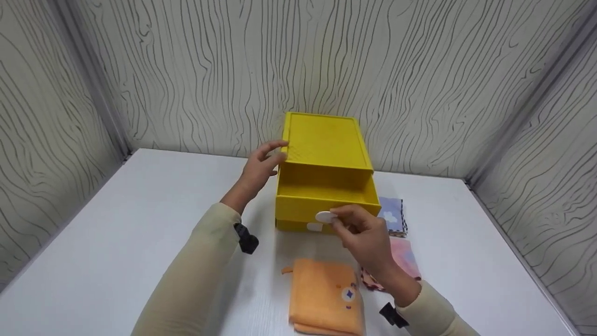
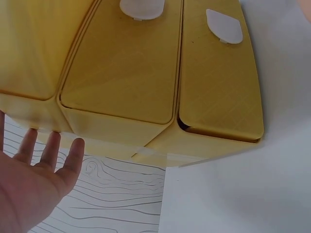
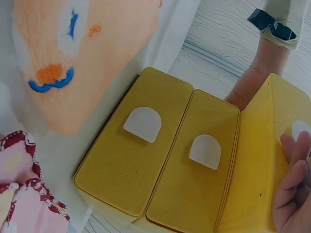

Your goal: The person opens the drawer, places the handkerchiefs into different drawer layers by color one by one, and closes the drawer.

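Observation:
A yellow drawer box (image 1: pixel 326 140) stands on the table, its top drawer (image 1: pixel 301 209) pulled partly out so that the inside walls show. At the front of that drawer my right hand (image 1: pixel 371 238) pinches the white drawer handle (image 1: pixel 325 216) between thumb and fingers. My left hand (image 1: pixel 257 170) rests against the box's upper left side, fingers extended and thumb near the top edge. In the right wrist view two lower drawers with white tabs (image 3: pixel 144 124) sit closed. The left wrist view has the left fingers (image 2: pixel 73 158) along the box's side.
In front of the box lies a folded orange towel (image 1: pixel 317 291) with an embroidered face. To the right are a pink cloth (image 1: pixel 405 256) and a blue cloth (image 1: pixel 392 214) with a white flower. A wood-grain patterned wall (image 1: pixel 224 79) rises behind.

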`<state>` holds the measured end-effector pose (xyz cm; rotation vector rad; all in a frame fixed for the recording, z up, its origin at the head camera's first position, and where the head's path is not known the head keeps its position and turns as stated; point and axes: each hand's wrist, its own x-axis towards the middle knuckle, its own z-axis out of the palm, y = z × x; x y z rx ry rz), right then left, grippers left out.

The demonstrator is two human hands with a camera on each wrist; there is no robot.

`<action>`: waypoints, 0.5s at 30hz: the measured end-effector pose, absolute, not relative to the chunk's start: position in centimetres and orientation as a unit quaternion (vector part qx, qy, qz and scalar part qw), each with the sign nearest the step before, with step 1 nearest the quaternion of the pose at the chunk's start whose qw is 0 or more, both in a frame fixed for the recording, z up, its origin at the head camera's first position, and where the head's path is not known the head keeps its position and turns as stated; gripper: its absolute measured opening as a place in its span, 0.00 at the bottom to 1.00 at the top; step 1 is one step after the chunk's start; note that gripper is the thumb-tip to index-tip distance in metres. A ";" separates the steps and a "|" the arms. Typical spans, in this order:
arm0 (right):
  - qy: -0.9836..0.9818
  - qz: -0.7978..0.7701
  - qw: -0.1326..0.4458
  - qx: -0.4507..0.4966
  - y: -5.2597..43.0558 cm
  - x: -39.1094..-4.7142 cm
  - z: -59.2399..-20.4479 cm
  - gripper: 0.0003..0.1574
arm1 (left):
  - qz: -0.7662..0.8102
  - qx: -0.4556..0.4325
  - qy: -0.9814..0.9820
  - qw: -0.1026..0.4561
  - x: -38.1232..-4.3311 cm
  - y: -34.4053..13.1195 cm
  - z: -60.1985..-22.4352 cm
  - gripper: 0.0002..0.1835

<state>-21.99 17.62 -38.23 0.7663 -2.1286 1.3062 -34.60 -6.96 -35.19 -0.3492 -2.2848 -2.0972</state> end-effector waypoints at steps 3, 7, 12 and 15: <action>-0.783 0.479 0.264 0.296 17.8 -21.9 -38.2 0.14 | -0.675 -0.108 -0.730 0.009 -34.7 -6.9 -35.2 0.19; -0.782 0.474 0.266 0.307 18.0 -21.7 -38.3 0.15 | -0.676 -0.104 -0.729 0.007 -34.6 -6.9 -35.3 0.19; -0.786 0.466 0.257 0.314 18.2 -21.2 -38.2 0.13 | -0.675 -0.107 -0.730 0.007 -34.7 -7.0 -35.3 0.19; -0.787 0.467 0.255 0.312 18.2 -20.9 -38.2 0.13 | -0.674 -0.111 -0.730 0.008 -34.7 -7.0 -35.3 0.20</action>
